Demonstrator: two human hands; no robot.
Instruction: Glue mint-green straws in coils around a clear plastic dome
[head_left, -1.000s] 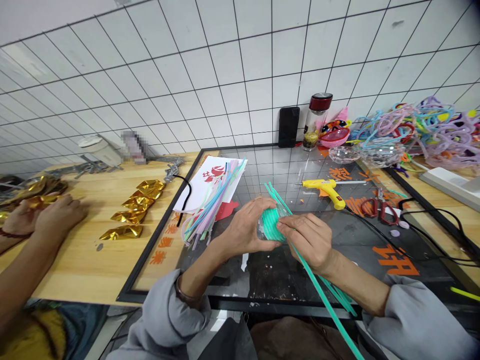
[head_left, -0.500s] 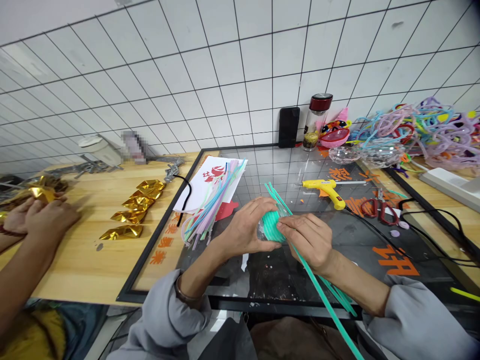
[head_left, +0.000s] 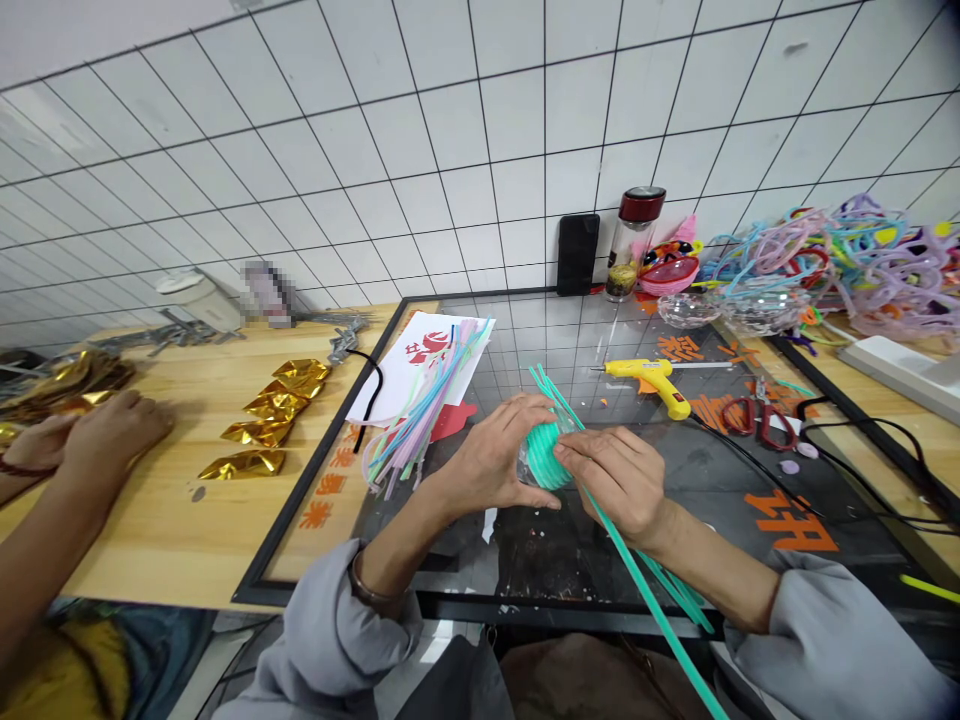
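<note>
My left hand (head_left: 495, 455) is closed round a small clear ball (head_left: 546, 452) wound with teal pipe cleaner. My right hand (head_left: 619, 478) pinches the teal pipe cleaner (head_left: 637, 580) against the ball's right side. Several long teal strands run from the ball down past my right wrist toward me, and short ends stick up behind the ball. Both hands hover just above the dark glass mat (head_left: 570, 540).
A bundle of pastel pipe cleaners (head_left: 420, 405) lies on white paper to the left. A yellow glue gun (head_left: 652, 378), red scissors (head_left: 757, 418) and black cords lie to the right. Another person's hands (head_left: 90, 435) work gold foil pieces (head_left: 270, 415) at far left.
My hands have barely moved; the ball has turned slightly in my left hand. The other person's hands have shifted over the gold foil at the far left.
</note>
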